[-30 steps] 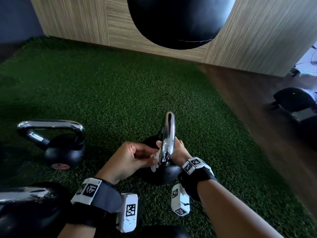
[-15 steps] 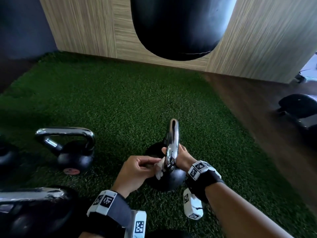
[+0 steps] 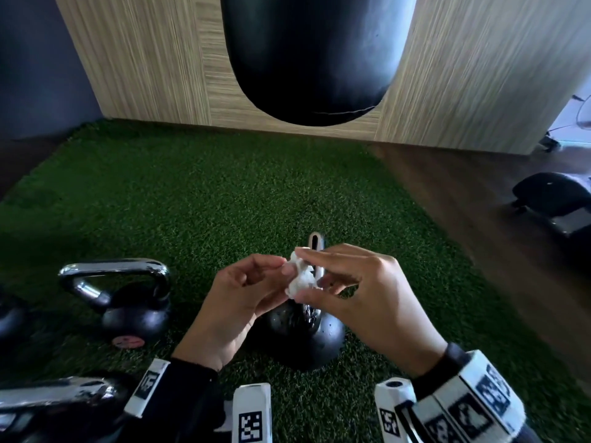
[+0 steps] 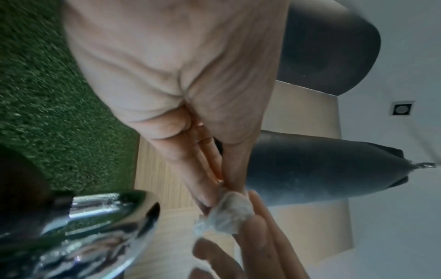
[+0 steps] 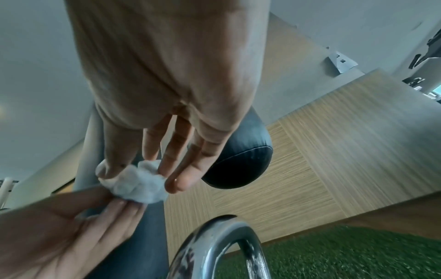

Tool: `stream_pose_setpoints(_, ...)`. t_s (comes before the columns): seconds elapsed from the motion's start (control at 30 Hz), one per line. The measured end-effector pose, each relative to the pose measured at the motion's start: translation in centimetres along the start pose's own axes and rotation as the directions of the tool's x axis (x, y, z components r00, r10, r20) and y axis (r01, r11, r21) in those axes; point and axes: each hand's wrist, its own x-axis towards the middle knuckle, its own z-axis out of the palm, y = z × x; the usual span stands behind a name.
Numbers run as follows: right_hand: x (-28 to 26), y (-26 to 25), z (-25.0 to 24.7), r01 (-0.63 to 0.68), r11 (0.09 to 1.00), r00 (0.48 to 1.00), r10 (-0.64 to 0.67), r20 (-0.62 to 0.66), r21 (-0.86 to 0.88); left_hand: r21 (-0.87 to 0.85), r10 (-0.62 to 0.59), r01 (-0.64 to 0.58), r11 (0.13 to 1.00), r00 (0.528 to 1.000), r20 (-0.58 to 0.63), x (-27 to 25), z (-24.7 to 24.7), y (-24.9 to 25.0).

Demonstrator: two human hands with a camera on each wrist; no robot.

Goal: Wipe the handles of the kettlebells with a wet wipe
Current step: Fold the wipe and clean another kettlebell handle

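Note:
A black kettlebell (image 3: 307, 343) with a chrome handle (image 3: 315, 247) stands on the green turf, its handle edge-on to me. Just above and in front of it, both hands hold a crumpled white wet wipe (image 3: 302, 279). My left hand (image 3: 284, 266) pinches the wipe's left side with its fingertips. My right hand (image 3: 306, 274) pinches it between thumb and forefinger. In the right wrist view the wipe (image 5: 138, 186) sits at the right hand's (image 5: 136, 169) fingertips, above the handle (image 5: 219, 245). The left wrist view shows the wipe (image 4: 229, 213) beside the handle (image 4: 95, 217). Neither hand touches the handle.
A second kettlebell (image 3: 134, 314) stands to the left, another (image 3: 48, 407) at the bottom left, and a dark one (image 3: 9, 318) at the left edge. A black punching bag (image 3: 313, 52) hangs ahead before a wooden wall. Wood floor and black equipment (image 3: 556, 196) lie to the right.
Both hands have come up off the lower part of the middle kettlebell's handle and now hold the wipe between them near its top. My view has tilted upward.

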Motion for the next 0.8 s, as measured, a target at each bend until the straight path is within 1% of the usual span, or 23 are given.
stream_pose_setpoints(0.07,-0.2,0.0,0.3,0.005,1.0,0.998,-0.005,-0.058,0.005,0.016,-0.003,0.003,1.0,1.0,0.016,-0.2,0.7,0.0)
stream_pose_setpoints(0.17,-0.4,0.6,0.3,-0.016,1.0,0.992,0.015,-0.123,-0.005,0.038,-0.051,0.051,0.998,0.999,0.016,-0.6,1.2,0.2)
stream_pose_setpoints(0.23,-0.8,1.1,0.0,-0.061,0.998,0.988,0.06,-0.145,0.001,0.161,-0.048,0.043,0.986,0.998,0.032,-0.5,0.6,0.0)
stream_pose_setpoints(0.27,-1.0,1.4,-0.1,-0.086,0.996,0.984,0.087,-0.156,0.01,0.284,-0.02,0.011,0.959,0.999,0.029,-0.4,0.1,-0.2)
stream_pose_setpoints(0.3,-1.2,1.7,-0.3,-0.109,0.994,0.98,0.11,-0.168,0.015,0.465,0.015,-0.019,0.885,1.0,0.013,0.0,-0.6,-0.5)
stream_pose_setpoints(0.33,-1.4,2.1,-0.5,-0.13,0.991,0.975,0.132,-0.181,0.019,0.672,0.02,-0.026,0.74,1.0,0.016,0.3,-1.5,-1.0)
stream_pose_setpoints(0.37,-1.6,2.5,-0.7,-0.155,0.988,0.969,0.156,-0.191,0.024,0.842,-0.048,-0.017,0.54,0.998,0.051,0.7,-2.5,-1.8)
stream_pose_setpoints(0.4,-1.7,3.0,-0.9,-0.182,0.983,0.963,0.184,-0.196,0.029,0.935,-0.181,0.005,0.354,0.981,0.063,1.1,-3.4,-2.9)
stream_pose_setpoints(0.43,-1.8,3.6,-1.0,-0.21,0.977,0.957,0.212,-0.199,0.029,0.974,-0.306,0.03,0.225,0.951,0.041,1.5,-3.9,-4.1)
stream_pose_setpoints(0.47,-1.8,4.1,-1.1,-0.236,0.971,0.95,0.237,-0.201,0.03,0.986,-0.37,0.041,0.16,0.929,0.021,1.9,-4.1,-5.3)
stream_pose_setpoints(0.5,-1.9,4.6,-1.2,-0.258,0.966,0.944,0.259,-0.205,0.035,0.991,-0.372,0.04,0.131,0.928,0.012,2.3,-4.0,-6.7)
stream_pose_setpoints(0.53,-1.8,5.1,-1.2,-0.278,0.96,0.937,0.281,-0.207,0.043,0.992,-0.329,0.03,0.122,0.944,0.012,2.8,-3.7,-8.1)
stream_pose_setpoints(0.6,-1.7,5.9,-1.1,-0.324,0.945,0.924,0.327,-0.2,0.049,0.992,-0.194,0.004,0.13,0.981,0.021,3.6,-2.4,-10.3)
stream_pose_setpoints(0.67,-1.6,6.7,-0.9,-0.37,0.928,0.909,0.372,-0.185,0.047,0.987,-0.06,-0.043,0.154,0.997,0.052,3.8,-1.7,-11.7)
stream_pose_setpoints(0.73,-1.5,7.5,-0.7,-0.409,0.911,0.894,0.412,-0.177,0.057,0.978,0.095,-0.136,0.158,0.988,0.122,3.9,-1.7,-12.4)
stream_pose_setpoints(0.8,-1.3,8.5,-0.3,-0.437,0.897,0.88,0.441,-0.174,0.065,0.953,0.239,-0.237,0.19,0.952,0.189,3.9,-1.8,-12.7)
